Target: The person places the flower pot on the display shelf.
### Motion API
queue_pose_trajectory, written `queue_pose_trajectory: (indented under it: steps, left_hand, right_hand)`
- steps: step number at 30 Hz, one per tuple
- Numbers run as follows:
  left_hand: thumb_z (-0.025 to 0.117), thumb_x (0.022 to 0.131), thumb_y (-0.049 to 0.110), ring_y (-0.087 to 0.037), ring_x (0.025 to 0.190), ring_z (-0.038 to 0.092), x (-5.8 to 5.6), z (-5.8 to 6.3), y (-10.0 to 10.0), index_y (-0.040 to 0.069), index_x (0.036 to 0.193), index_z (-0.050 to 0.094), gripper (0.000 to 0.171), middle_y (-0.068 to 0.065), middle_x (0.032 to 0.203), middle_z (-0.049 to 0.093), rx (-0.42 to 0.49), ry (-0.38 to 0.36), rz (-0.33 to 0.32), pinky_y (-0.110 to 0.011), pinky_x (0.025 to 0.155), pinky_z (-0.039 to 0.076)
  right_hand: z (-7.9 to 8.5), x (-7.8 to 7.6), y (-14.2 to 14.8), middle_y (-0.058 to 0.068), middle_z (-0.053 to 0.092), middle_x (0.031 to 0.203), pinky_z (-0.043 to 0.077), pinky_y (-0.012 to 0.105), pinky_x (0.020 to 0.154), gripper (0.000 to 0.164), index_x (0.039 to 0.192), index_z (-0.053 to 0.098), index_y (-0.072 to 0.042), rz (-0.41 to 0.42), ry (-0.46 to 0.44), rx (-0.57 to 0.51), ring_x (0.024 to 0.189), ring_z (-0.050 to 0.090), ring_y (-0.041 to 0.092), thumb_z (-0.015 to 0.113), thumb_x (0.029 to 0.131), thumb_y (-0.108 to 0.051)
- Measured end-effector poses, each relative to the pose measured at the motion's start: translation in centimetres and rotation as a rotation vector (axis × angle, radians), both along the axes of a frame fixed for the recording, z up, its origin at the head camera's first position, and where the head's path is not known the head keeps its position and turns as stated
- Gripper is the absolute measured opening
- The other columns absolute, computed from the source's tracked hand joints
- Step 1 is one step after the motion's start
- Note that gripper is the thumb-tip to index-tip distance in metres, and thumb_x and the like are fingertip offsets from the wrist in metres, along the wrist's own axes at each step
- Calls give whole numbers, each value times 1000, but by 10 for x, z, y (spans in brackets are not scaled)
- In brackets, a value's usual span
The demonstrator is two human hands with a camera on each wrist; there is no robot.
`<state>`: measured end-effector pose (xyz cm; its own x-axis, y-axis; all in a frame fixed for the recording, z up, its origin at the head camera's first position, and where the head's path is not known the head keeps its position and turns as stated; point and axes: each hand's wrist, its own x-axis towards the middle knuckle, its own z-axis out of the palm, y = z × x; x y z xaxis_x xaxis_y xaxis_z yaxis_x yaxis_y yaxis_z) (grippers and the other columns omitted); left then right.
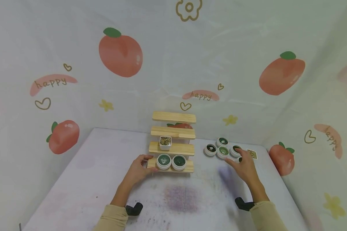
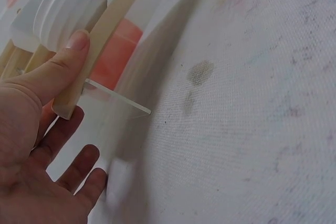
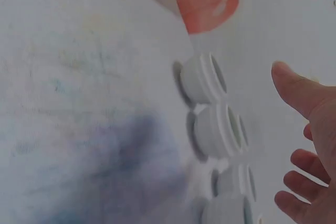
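My left hand (image 1: 138, 169) grips the left end of the lowest board of a tiered wooden shelf (image 1: 173, 148), thumb above and fingers below in the left wrist view. On that board sit two round white jars with dark green tops, a left jar (image 1: 164, 161) and a right jar (image 1: 179, 163). A square white pot (image 1: 165, 143) with a grainy tan top stands one tier up. At the right, my right hand (image 1: 245, 166) hovers over a cluster of similar round jars (image 3: 202, 80), fingers apart, holding nothing. It partly hides one jar (image 1: 240, 159) in the head view.
Another square pot (image 1: 252, 154) stands at the cluster's far right. The two upper boards (image 1: 174, 117) rise toward a white printed cloth backdrop (image 1: 162, 64). A stained white cloth (image 1: 104, 179) covers the table. Clear supports (image 2: 118, 96) show under the lowest board.
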<state>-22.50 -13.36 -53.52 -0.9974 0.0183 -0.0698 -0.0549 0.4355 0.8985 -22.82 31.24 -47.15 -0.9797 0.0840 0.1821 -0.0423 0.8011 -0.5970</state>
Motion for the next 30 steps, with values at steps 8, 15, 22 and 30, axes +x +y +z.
queue_pose_trajectory:
  steps: [8,15,22,30]
  left_hand:
    - [93,73,33,-33,124,56,1,4,0,11,134,63,72,-14,136,62,-14,8,-11,-50,99,48]
    - [93,73,31,-33,123,57,1,5,0,10,133,64,70,-14,135,63,-15,24,-2,-49,99,48]
    - [93,73,31,-31,122,57,2,1,0,10,133,64,70,-13,135,63,-5,22,-4,-47,99,48]
    - [93,73,33,-31,123,57,-1,0,0,12,132,64,70,-13,136,63,-4,12,-5,-47,98,48]
  right_hand:
    - [-19,6,21,36,44,147,28,65,117,76,145,44,9,-136,-22,-42,140,36,53,80,88,-24]
    - [-34,2,33,37,41,145,28,66,113,82,150,40,6,-224,-78,-105,136,34,56,81,86,-26]
    - [-52,-3,37,43,33,146,27,65,117,85,150,35,10,-259,-95,-118,138,31,56,81,86,-21]
    - [-61,-8,38,44,34,143,28,64,117,83,153,28,13,-279,-103,-101,134,35,57,73,90,-16]
